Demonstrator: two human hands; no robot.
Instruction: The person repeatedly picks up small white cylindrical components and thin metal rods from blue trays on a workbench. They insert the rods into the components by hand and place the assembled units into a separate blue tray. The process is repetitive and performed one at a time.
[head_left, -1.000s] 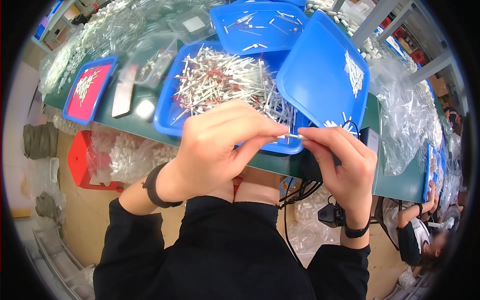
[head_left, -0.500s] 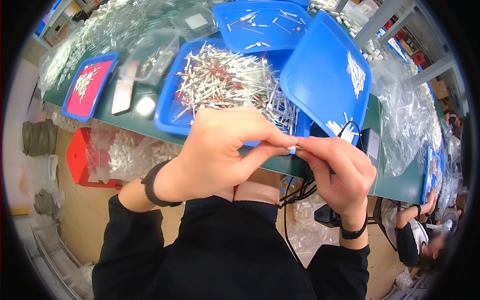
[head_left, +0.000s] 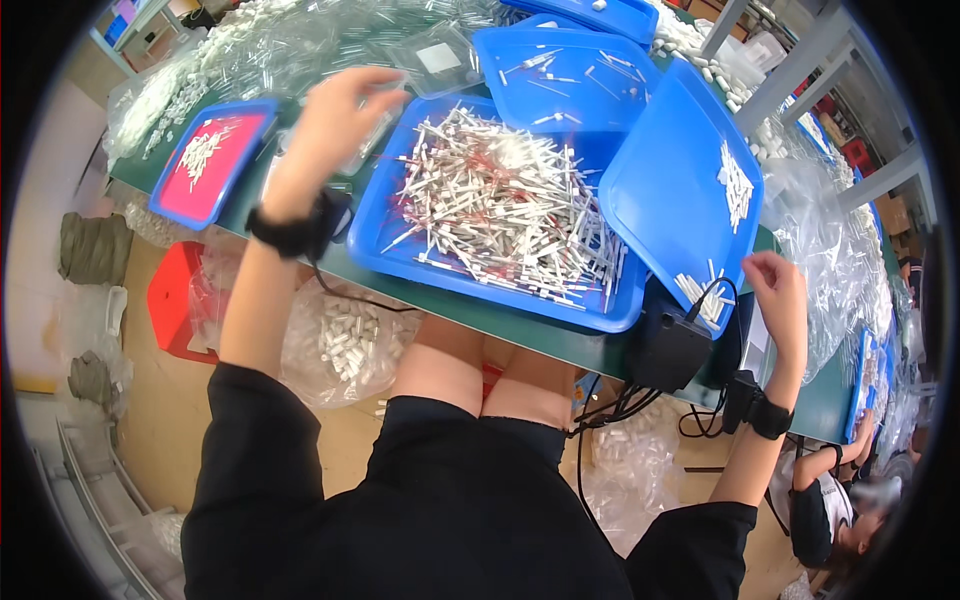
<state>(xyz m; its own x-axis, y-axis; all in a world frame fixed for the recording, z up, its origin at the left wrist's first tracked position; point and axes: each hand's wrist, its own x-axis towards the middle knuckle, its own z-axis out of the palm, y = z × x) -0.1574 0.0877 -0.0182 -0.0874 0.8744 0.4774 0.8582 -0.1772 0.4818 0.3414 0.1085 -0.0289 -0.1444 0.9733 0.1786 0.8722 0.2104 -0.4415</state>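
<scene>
My left hand (head_left: 345,112) is raised over a clear plastic tub (head_left: 380,125) at the back left, thumb and fingers apart, with nothing seen between them. On the right, my right hand (head_left: 778,295) is closed, fingertips pinched together beside the lower right edge of a tilted blue tray (head_left: 660,170). Anything in that pinch is too small to make out. Between my hands sits a blue bin (head_left: 368,235) heaped with thin white sticks (head_left: 490,190), with some red strands among them. The tilted tray carries one cluster of short white pieces (head_left: 736,188) and another lower down (head_left: 704,292).
A small blue-rimmed pink tray (head_left: 188,190) with white pieces lies at the left. Behind the bin is another blue tray (head_left: 560,85). A black box (head_left: 672,345) with cables hangs at the table's front edge. Plastic bags (head_left: 820,250) lie at the right, where another person (head_left: 830,485) works.
My hands, earlier together over the bin's front edge pinching a small white piece, have parted. The left went up and left to the tub; the right moved right beside the tilted tray.
</scene>
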